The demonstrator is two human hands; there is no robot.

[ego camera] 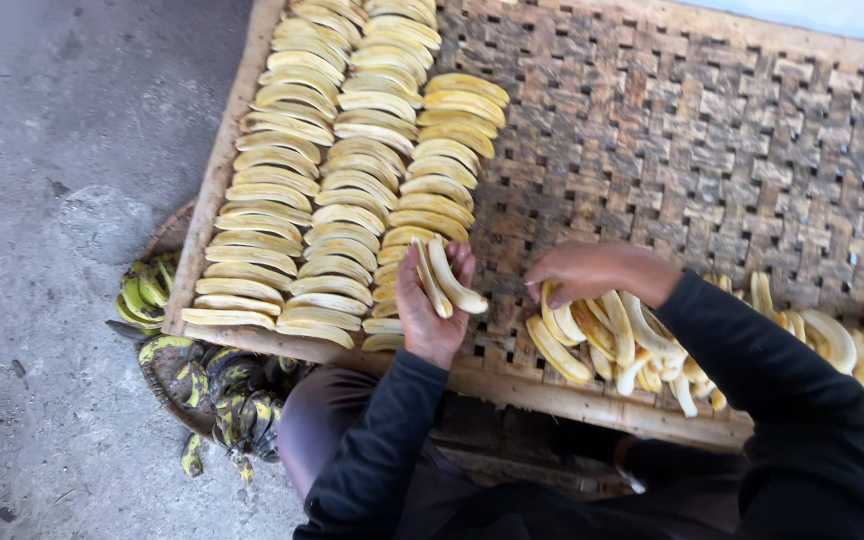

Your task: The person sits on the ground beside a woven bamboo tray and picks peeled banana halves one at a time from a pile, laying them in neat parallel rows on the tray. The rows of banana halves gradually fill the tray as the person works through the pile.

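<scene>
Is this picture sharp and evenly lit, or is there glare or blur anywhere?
Head view: soft, even daylight, no glare; the woven tray and sliced bananas look sharp; the left hand and right hand are slightly soft; straight tray edges bow a little toward the frame's borders.

Surroundings of the woven drying tray

A grey concrete floor [62, 150] fills the left side of the view, rough, stained and marked with a rounded darker patch near the tray's edge. On it, just beside the tray's lower left corner, lies a heap of green and yellow banana peels [214, 395], some blackened, spilling out of a shallow dark basket [167, 385]; a few more peels [144, 292] sit a little higher, tucked against the tray's wooden rim. Along the top right edge of the view a pale, light-coloured strip [832, 15] shows beyond the tray, too little of it visible to tell what it is.
</scene>
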